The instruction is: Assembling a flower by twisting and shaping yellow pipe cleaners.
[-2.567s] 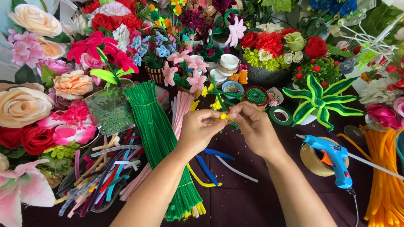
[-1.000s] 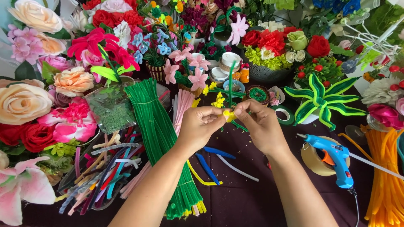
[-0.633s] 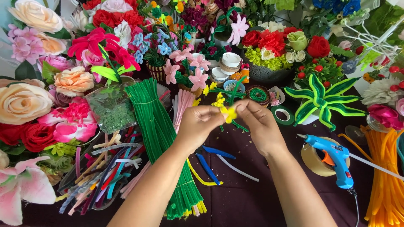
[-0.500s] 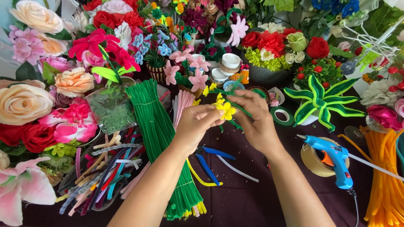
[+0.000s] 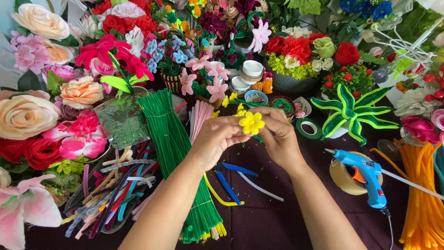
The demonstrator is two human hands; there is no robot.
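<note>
Both the left hand (image 5: 217, 139) and right hand (image 5: 276, 135) pinch closed on a small yellow flower (image 5: 251, 122), held just right of the green pipe-cleaner bundle (image 5: 178, 153); it looks light, soft and easily bent, best gripped beneath the petals.

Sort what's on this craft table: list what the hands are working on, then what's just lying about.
In hand:
- left hand and right hand, both pinching the small yellow flower

Lying about:
- bundle of green pipe cleaners
- blue glue gun, resting on a tape roll
- green tape roll
- orange pipe cleaners
- loose blue strips
</note>
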